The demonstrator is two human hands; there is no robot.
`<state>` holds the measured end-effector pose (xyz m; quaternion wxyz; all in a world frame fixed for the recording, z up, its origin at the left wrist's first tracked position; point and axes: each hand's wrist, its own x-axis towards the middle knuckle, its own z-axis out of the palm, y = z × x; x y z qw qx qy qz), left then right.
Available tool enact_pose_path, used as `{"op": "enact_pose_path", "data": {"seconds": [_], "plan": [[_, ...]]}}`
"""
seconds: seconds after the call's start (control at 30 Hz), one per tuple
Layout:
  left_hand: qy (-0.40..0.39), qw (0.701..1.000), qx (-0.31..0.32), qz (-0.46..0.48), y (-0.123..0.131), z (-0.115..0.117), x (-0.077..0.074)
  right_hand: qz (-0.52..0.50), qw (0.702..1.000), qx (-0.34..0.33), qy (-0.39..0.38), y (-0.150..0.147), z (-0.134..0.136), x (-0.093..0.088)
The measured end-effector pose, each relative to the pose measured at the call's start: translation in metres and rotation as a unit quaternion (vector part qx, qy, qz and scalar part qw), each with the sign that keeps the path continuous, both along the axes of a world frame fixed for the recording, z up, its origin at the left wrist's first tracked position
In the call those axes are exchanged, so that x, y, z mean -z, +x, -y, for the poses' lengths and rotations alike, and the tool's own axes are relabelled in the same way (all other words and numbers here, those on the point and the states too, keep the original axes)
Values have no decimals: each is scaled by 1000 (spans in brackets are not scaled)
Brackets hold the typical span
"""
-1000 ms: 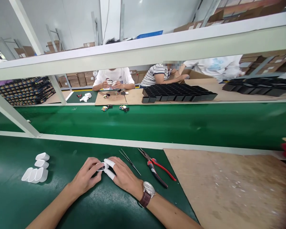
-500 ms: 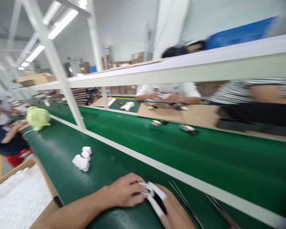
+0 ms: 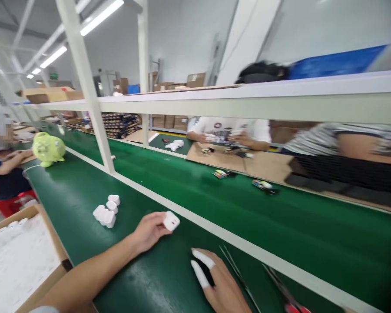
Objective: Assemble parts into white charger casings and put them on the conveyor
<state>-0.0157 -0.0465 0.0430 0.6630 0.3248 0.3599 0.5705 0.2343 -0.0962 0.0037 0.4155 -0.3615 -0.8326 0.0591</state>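
Observation:
My left hand [image 3: 151, 231] holds a small white charger block [image 3: 171, 221] by its edge, just above the green bench. Two dark slots show on the block's face. To its right, my right hand [image 3: 215, 276] is low over the bench, with white finger cots on the thumb and index finger. Those two fingers are apart; the dark patch between them I cannot make out. Beside this hand lie slim metal tweezers [image 3: 239, 276], and farther right a tool with red handles [image 3: 293, 304], probably scissors. Several white blocks [image 3: 107, 213] stand clustered left of my left hand.
An open carton [image 3: 48, 230] full of white pieces stands at lower left. A white strip [image 3: 195, 224] divides my bench from a green belt [image 3: 189, 182] carrying small packets [image 3: 263, 186]. Posts [image 3: 99, 139] hold a shelf [image 3: 247, 102]. A green fan [image 3: 48, 149] and co-workers are beyond.
My hands have separated. My left hand has moved left and up with the white block, whose slotted face now shows. The right hand's fingers have come off it. The view has shifted slightly.

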Motion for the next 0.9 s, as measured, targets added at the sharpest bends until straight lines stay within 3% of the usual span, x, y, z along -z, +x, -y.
{"op": "enact_pose_path", "data": {"seconds": [0.2,0.3,0.4,0.57,0.67,0.73,0.8,0.9], "plan": [[-6,1000,18,-4,-12,-4,1,-11,1000,1,14,-12,5,-11],[31,996,23,-76,-5,1,0,-15,1000,-4,9,-13,6,-9],[83,979,30,-183,5,-11,-1,-19,1000,-9,6,-13,6,-8],[177,912,-31,-368,6,-87,-20,-18,1000,-13,17,-14,9,-13],[194,869,-72,-449,-3,-137,-31,-14,1000,5,18,-15,11,-15],[194,845,-90,-491,-6,-157,-33,-20,1000,14,19,-16,11,-15],[198,823,-103,-522,-6,-160,-32,-29,999,16,18,-15,11,-13],[237,790,-115,-554,-7,-130,-30,-30,999,11,10,-10,8,-7]]}}
